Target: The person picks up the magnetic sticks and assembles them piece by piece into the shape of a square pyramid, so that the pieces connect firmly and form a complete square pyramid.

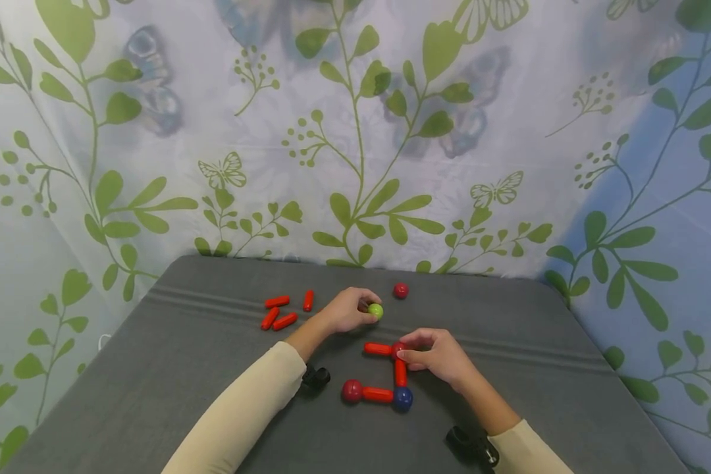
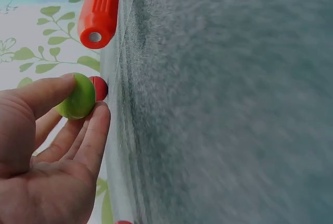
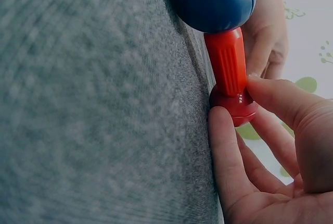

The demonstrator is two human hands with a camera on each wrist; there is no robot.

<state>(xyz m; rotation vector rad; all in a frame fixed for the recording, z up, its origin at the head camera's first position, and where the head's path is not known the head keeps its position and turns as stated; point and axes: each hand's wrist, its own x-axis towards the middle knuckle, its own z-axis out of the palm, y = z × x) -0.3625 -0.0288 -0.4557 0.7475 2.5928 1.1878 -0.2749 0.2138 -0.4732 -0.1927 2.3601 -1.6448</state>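
My left hand pinches a green ball between thumb and fingers, just above the grey surface. With thumb and fingers, my right hand grips a dark red ball at a corner of a joined piece. From that ball one red rod points left with its far end free, showing a pale metal tip in the left wrist view. Another red rod runs to a blue ball. A third red rod links the blue ball to a second dark red ball.
Several loose red rods lie left of my left hand. A single red ball sits toward the back edge of the grey surface. Behind stands a leaf-patterned cloth. Black wrist mounts hang at both wrists.
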